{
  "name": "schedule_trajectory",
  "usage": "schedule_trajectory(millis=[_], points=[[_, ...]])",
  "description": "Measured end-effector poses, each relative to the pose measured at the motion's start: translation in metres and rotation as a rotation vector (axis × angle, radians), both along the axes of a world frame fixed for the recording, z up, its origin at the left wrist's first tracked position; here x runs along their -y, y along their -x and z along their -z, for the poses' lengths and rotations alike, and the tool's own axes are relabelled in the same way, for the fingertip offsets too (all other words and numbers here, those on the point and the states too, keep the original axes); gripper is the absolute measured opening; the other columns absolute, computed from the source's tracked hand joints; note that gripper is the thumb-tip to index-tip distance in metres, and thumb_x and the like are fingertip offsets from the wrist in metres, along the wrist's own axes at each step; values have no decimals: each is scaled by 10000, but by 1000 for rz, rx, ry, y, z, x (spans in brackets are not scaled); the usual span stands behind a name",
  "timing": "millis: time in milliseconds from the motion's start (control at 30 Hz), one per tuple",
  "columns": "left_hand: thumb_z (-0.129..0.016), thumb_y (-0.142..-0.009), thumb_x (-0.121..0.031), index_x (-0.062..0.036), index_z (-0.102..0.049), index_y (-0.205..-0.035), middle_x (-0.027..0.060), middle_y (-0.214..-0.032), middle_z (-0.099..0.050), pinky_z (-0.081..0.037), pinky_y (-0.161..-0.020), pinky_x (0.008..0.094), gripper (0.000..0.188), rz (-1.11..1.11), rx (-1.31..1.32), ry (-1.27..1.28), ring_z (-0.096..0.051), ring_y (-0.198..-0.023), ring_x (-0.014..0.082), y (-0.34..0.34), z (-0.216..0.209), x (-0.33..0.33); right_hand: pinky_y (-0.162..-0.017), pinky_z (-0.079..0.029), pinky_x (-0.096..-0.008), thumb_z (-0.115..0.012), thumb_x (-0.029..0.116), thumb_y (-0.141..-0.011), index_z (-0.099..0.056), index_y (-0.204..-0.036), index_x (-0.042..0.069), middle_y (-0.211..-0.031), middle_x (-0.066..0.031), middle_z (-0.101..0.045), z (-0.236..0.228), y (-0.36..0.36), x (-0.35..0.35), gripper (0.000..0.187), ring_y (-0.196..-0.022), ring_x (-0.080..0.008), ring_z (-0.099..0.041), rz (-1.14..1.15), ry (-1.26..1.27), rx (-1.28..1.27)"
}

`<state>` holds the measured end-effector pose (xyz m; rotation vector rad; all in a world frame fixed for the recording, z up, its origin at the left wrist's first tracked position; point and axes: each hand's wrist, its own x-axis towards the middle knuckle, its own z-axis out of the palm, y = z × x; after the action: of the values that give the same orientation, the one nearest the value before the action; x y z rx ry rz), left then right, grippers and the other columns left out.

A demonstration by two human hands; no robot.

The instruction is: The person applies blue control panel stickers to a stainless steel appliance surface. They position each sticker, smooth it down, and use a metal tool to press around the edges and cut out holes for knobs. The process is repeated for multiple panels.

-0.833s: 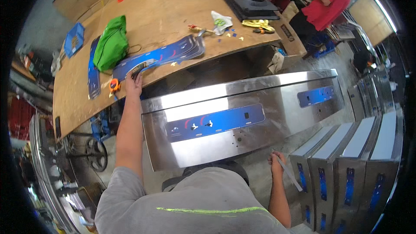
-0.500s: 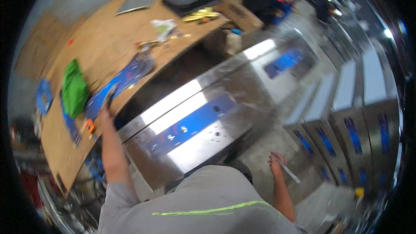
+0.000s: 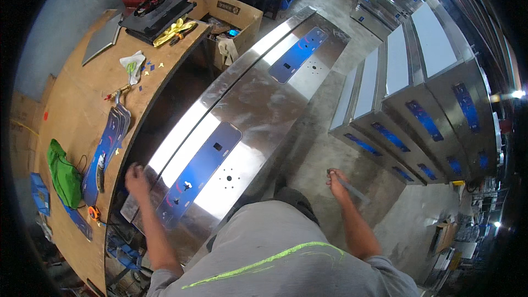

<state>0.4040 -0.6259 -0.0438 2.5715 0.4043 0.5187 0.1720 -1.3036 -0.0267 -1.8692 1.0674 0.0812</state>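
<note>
My left hand [image 3: 137, 181] hovers between the wooden table and the near end of a long stainless steel cabinet. Its fingers look loosely bent, and nothing shows in them. A dark-handled hand tool [image 3: 100, 179] rests on the stacked blue panels [image 3: 111, 132] at the table's edge. My right hand [image 3: 336, 180], out to the right over the floor, is closed on a thin flat grey strip [image 3: 356, 191], blurred by motion. In front of me, the steel cabinet's face carries a blue control panel [image 3: 202, 173] with cut-outs and a second blue panel [image 3: 300, 55] farther along.
On the table [image 3: 71, 104] are a green bag [image 3: 63, 170], an orange tape measure [image 3: 94, 213], yellow gloves [image 3: 175, 32] and a black fan unit [image 3: 157, 14]. A cardboard box [image 3: 242, 19] stands beyond. Several steel cabinets [image 3: 379, 104] line the right side.
My left hand has come away from the tool on the blue panels, off the table. My right hand still holds the strip. The view has turned, bringing more of the right-hand cabinets in.
</note>
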Motion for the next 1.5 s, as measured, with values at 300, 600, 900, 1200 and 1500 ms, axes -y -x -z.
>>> schedule_trajectory(millis=[300,600,900,1200,1500], points=[[-692,-875,-283,-94,-739,-1045,137,-1094,-688,-503,-909,445,258,765,-218,111,-636,-1037,350,-54,9,382,-613,-515,-259,-531,205,-1030,-614,-1321,32,-1006,-81,-734,56,-94,87,349,-725,-133,-665,22,-209,179],[-692,-827,-270,-100,-731,-1073,151,-1205,-654,-482,-965,478,302,695,-41,43,-601,-1125,364,-174,2,583,-661,-571,-282,-571,103,-991,-654,-1166,-75,-939,-156,-744,36,-230,254,263,-733,-180,-718,-81,-383,308],[-662,-899,-371,-189,-654,-1291,152,-1457,-516,-359,-1120,521,433,716,-47,-106,-453,-1372,356,-332,16,719,-712,-566,-271,-654,132,-966,-654,-1192,-70,-972,-131,-736,-34,-420,306,304,-825,-156,-704,-452,-410,349],[-590,-949,-478,-290,-613,-1376,110,-1576,-398,-187,-1216,546,468,656,-217,-186,-311,-1485,315,-401,37,798,-689,-572,-282,-640,63,-951,-673,-1142,-53,-955,-117,-715,-8,-571,328,226,-794,-163,-698,-507,-282,289],[-593,-938,-485,-296,-666,-1312,83,-1537,-441,-202,-1210,540,426,618,-197,-167,-341,-1461,278,-401,36,802,-765,-560,-260,-692,30,-909,-688,-1084,-50,-966,-113,-724,47,-639,323,193,-857,-149,-709,-668,-255,283]])
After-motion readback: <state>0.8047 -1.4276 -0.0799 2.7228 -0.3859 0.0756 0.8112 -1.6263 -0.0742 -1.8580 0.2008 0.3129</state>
